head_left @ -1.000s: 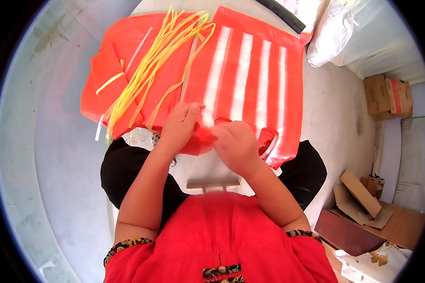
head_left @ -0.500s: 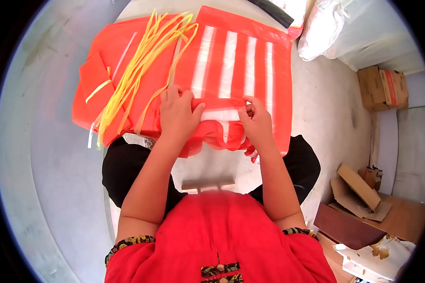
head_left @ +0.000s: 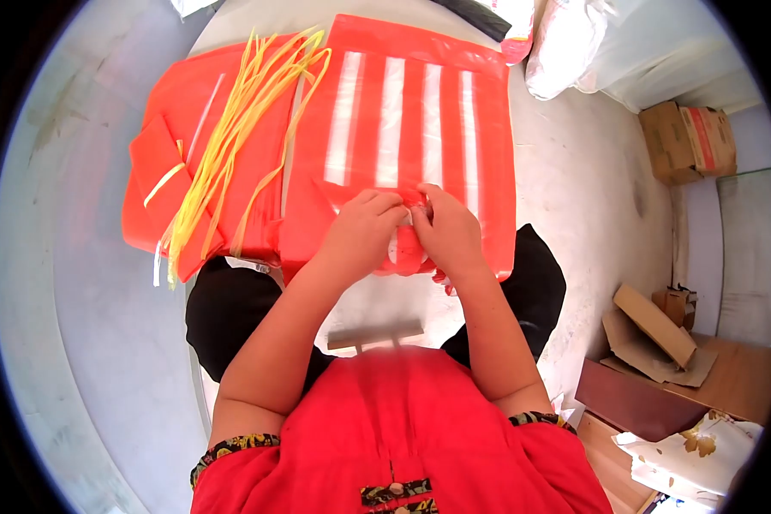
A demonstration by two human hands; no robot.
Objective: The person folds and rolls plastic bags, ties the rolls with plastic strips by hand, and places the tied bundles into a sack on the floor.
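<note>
Red plastic with several white stripes [head_left: 409, 111] lies spread out ahead of me. At its near edge my left hand [head_left: 368, 227] has its fingers closed on the gathered plastic. Close beside it, my right hand [head_left: 444, 224] pinches the same bunched edge, the thumbs almost meeting. Part of the bunch shows between and below the hands; the fingertips hide the rest. Left of the striped plastic is a stack of red plastic [head_left: 167, 94], with a bundle of yellow strips [head_left: 231, 146] across it. A folded red piece [head_left: 158, 163] with a yellow band rests there too.
Two black-trousered knees are below the plastic. A white bag [head_left: 565, 47] and a black object [head_left: 475, 17] lie at the upper right. Cardboard boxes [head_left: 685, 141] stand farther right, and an open carton [head_left: 660, 338] sits on a brown surface [head_left: 745, 373].
Both hands have come together at the near edge, which was stretched between them half a second ago and is now bunched. The whole view has shifted slightly.
</note>
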